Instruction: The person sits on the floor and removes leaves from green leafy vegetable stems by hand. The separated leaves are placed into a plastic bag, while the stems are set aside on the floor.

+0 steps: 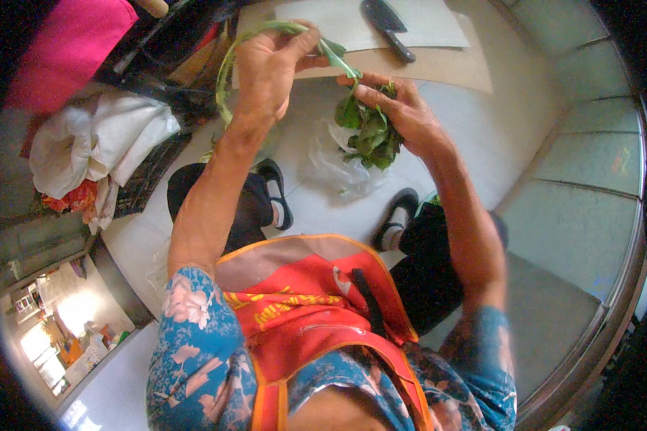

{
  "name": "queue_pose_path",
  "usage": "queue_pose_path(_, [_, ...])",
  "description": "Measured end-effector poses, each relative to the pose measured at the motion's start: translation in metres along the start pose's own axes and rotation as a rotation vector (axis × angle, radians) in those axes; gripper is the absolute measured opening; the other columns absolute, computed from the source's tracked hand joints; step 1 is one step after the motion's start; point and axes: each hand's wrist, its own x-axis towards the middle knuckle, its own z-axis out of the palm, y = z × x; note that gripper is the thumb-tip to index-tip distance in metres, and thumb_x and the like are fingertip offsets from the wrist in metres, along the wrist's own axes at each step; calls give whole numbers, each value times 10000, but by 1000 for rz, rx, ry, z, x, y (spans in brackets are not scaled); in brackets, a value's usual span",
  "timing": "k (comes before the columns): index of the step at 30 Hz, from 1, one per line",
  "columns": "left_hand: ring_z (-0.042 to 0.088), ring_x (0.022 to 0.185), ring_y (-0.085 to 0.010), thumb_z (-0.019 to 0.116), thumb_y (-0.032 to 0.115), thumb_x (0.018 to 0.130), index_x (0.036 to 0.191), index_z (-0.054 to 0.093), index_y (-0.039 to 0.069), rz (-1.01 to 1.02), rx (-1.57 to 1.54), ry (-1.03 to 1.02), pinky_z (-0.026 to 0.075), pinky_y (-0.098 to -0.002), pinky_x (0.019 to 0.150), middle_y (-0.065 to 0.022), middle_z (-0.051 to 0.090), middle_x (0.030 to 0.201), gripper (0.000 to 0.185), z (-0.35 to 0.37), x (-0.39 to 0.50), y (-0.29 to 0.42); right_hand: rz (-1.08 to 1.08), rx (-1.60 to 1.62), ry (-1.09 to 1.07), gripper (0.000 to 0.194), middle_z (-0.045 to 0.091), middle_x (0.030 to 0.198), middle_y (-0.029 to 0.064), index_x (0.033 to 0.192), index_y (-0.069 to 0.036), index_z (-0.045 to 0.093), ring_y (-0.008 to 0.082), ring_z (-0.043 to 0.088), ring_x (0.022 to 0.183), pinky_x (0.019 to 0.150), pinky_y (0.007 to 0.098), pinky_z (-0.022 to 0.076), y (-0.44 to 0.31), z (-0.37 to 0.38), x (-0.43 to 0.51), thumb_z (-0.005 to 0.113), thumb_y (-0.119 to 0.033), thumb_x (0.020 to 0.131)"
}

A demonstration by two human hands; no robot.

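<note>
My left hand [280, 64] pinches a long pale green stem [227, 70] that arches over and hangs down on the hand's left side. Its other part, with small leaves, runs across to my right hand [396, 105], whose thumb and fingers hold it. Dark green leaves [374, 134] hang in a bunch under my right hand. A clear plastic bag [339, 161] lies on the tiled floor below the leaves. A black-handled cleaver [385, 21] rests on a white board [329, 27] beyond my hands.
White woven sacks [108, 140] and a pink cloth [75, 48] are at the left. Glazed cabinet panels [587, 156] line the right side. A bowl rim with greens [434, 199] shows beside my right shoe [399, 215]. My left shoe [276, 188] stands on the floor.
</note>
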Motion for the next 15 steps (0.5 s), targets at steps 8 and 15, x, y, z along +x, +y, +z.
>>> queue_pose_path(8, [633, 700, -158, 650, 45, 814, 875, 645, -15, -40, 24, -78, 571, -305, 661, -71, 641, 811, 86, 4, -6, -8, -38, -146, 238, 243, 620, 784, 42, 891, -17, 642, 93, 577, 680, 583, 229, 488, 7, -5, 2, 542, -238, 886])
queue_pose_path(15, [620, 815, -151, 661, 83, 810, 904, 642, 31, 25, 40, -47, 511, -277, 768, -59, 656, 903, 109, -5, -2, 7, -98, 381, 518, 293, 583, 817, 87, 1059, -19, 611, 173, 573, 689, 556, 293, 471, 18, -75, 1, 533, -245, 890])
